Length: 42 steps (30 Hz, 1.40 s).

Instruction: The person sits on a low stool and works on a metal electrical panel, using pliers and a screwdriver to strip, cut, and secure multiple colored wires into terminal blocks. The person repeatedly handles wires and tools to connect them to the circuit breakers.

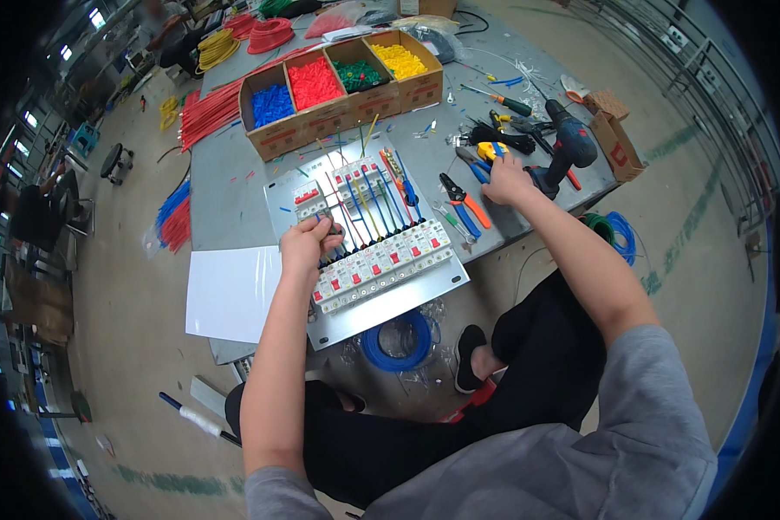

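Note:
A metal mounting plate [375, 325] lies on the grey table, bearing a front row of white circuit breakers [377, 267] with red switches. Blue, yellow, red and green wires [370, 208] run from this row toward a smaller group of breakers [355, 179] behind. At the left end of the wires, my left hand [303, 245] is closed in a pinch; what its fingers hold is too small to make out. My right hand [509, 180] is closed around the blue handles of a pair of pliers [473, 163], right of the plate. Its fingertips are partly hidden.
Orange-and-blue wire strippers [464, 201], a small screwdriver [456, 222] and a cordless drill [570, 143] lie around my right hand. A cardboard box [321, 117] holds coloured terminals in compartments. White paper [232, 293] lies at left; a blue wire coil [396, 342] sits below the table edge.

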### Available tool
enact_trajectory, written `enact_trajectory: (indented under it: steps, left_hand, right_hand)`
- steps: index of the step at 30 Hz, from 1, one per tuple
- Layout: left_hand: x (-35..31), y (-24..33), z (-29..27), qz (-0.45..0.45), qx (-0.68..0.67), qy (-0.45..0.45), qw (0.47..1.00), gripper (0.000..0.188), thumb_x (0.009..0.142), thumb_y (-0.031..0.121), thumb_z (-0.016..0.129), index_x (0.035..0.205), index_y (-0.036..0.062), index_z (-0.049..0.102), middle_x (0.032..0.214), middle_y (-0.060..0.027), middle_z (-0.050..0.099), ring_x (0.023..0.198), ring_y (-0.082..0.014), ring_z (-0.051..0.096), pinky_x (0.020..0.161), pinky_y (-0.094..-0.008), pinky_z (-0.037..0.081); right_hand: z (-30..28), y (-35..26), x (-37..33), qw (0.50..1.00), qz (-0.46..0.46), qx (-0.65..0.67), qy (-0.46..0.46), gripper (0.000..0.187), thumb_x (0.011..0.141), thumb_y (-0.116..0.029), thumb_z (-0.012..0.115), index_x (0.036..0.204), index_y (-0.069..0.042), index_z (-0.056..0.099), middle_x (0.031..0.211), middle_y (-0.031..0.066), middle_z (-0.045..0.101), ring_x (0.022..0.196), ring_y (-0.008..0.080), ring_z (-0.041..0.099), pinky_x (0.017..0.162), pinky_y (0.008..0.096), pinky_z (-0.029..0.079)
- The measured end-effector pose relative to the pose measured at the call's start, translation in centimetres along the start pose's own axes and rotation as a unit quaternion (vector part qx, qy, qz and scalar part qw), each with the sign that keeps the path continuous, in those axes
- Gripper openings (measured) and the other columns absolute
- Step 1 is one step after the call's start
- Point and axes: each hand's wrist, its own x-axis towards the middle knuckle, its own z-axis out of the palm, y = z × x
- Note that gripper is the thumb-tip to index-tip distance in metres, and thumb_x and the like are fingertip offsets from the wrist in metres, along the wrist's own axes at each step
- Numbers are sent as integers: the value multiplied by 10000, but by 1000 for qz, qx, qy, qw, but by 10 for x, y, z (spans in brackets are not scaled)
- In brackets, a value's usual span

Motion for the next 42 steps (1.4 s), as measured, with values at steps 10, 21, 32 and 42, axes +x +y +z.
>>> enact_trajectory:
  steps: [10, 21, 32, 42]
  left_hand:
    - [2, -5, -10, 9, -1, -25, 1000, 235, 1095, 137, 643, 1263, -14, 707, 1074, -94, 772, 826, -114, 751, 760, -219, 623]
    - [-1, 0, -6, 20, -3, -14, 1000, 225, 1088, 139, 659, 1201, -43, 726, 1039, -104, 776, 785, -112, 745, 747, -222, 628]
    - [-10, 6, 4, 25, 14, 18, 999, 224, 1076, 115, 656, 1216, -43, 733, 1027, -102, 777, 704, -101, 696, 662, -228, 587]
    - [-14, 5, 1, 38, 14, 34, 999, 249, 1062, 100, 676, 1240, -66, 726, 1005, -120, 775, 674, -117, 688, 649, -246, 586]
  right_hand:
    - [-2, -44, -27, 986, -93, 50, -126, 856, 863, -603, 844, 1278, 105, 603, 1191, 294, 736, 1116, 409, 732, 944, 457, 588]
    - [9, -16, 18, 996, -64, -53, 44, 695, 914, -440, 792, 1350, 70, 614, 1300, 293, 704, 1208, 374, 702, 1037, 444, 560]
    - [-2, 11, 38, 976, 68, 176, -109, 493, 915, -471, 676, 1088, -9, 686, 901, 97, 713, 702, 214, 666, 623, 389, 538]
    - [-88, -106, -76, 878, -253, 407, 0, 542, 1086, -651, 515, 1133, -133, 663, 1032, 21, 634, 980, 151, 573, 925, 326, 437]
